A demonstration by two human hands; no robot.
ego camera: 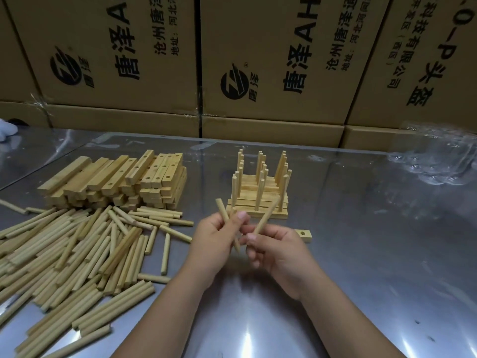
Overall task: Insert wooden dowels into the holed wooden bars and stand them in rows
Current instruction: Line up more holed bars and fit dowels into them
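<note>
While pinching a dowel apiece, hover close together above the table, just in front of the rows. In the left hand (216, 236), thumb and curled fingers closed round the left dowel (222, 210), tilted up and leftward. In the right hand (273, 250), fingertips pinching the right dowel (267, 217), leaning up and rightward. Possibly a second stick in the left grip; too hidden to tell. Neither yet seated in a hole.

Just behind the right hand, flat on the table, a bare bar (304, 235), only its holed end showing past the knuckles; probably next to be filled.

Beyond it, the rows (268, 188): finished bars packed side by side, three upright dowels in each. Roughly six bars by count of the dowel tops, so about eighteen standing; back ones overlapping, so no firm figure.

Judging by what lies unused, early in the job. To the left, a stack (116, 182) of empty bars, several layers deep, well over twenty, far more than those done. In front of that, a loose pile (77, 254) of dowels, easily over a hundred, spilling toward the near edge, with a few strays near the left wrist.

All on a shiny metal table (361, 254). Behind, a wall of printed cardboard boxes (271, 60), at least four. At far right, crumpled clear plastic (438, 156); at the far left edge, something white (6, 129), unidentifiable.
</note>
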